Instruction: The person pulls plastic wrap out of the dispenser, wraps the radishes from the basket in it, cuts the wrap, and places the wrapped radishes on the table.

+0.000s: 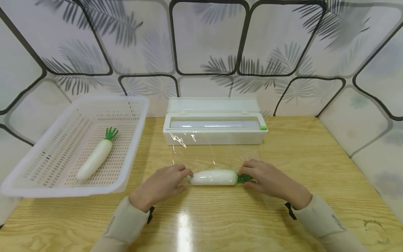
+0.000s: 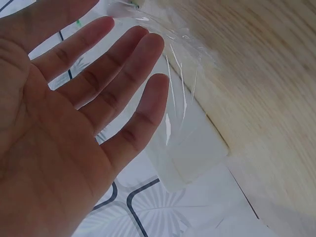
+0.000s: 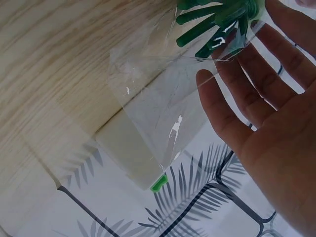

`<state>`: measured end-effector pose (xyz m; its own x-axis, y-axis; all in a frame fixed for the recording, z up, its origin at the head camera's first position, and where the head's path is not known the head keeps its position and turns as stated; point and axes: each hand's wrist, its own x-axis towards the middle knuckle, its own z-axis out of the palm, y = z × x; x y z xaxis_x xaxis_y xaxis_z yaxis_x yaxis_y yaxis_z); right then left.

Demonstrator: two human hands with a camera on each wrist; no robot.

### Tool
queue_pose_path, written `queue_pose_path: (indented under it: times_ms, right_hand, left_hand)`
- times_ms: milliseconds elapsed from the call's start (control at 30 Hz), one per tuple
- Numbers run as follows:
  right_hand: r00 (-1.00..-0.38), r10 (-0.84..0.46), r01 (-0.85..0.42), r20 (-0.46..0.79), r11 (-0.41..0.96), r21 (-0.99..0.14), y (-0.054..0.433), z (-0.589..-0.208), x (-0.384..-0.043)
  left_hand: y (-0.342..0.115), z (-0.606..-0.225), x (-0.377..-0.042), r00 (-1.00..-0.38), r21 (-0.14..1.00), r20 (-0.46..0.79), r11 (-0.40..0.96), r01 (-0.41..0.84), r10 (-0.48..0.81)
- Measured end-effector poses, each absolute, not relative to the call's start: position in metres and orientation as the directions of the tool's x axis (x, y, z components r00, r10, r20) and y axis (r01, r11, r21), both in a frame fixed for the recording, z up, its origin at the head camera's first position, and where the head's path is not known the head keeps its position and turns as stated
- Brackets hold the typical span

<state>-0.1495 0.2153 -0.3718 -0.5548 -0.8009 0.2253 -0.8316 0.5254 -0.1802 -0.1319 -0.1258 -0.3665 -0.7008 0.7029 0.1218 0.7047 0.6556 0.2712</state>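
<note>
A white radish with green leaf stalks lies crosswise on the table, with clear cling film over it. The film stretches back to a white cling film dispenser, whose lid stands up. At the radish's left tip is my left hand, its fingertips touching the film there. My right hand is at the leafy end, fingers loosely extended against the film beside the stalks. In both wrist views the fingers look relaxed and slightly bent; the thumbs are only partly visible.
On the left stands a white perforated basket holding another white radish. A green piece sits at the dispenser's right end. Behind the wooden table rises a leaf-patterned wall.
</note>
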Motion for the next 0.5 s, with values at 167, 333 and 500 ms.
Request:
queue_pose_path:
  times_ms: [167,333,500]
  right_hand:
    - [-0.547,-0.804,-0.837,0.234,0.519,-0.173,0.2149,-0.3693,-0.1492]
    - [-0.547,-0.803,-0.837,0.238,0.52,-0.17,0.2144,-0.3671,-0.1491]
    - [-0.555,-0.803,-0.831,0.216,0.528,-0.176,0.2143,-0.3691,-0.1494]
  left_hand:
    - [-0.1242,-0.3656,-0.1319,-0.7,0.276,0.107,0.656,0.703,0.706]
    - [-0.124,-0.3664,-0.133,-0.697,0.269,0.121,0.653,0.708,0.706]
    - [-0.1217,-0.3696,-0.1344,-0.709,0.287,0.1,0.662,0.692,0.698]
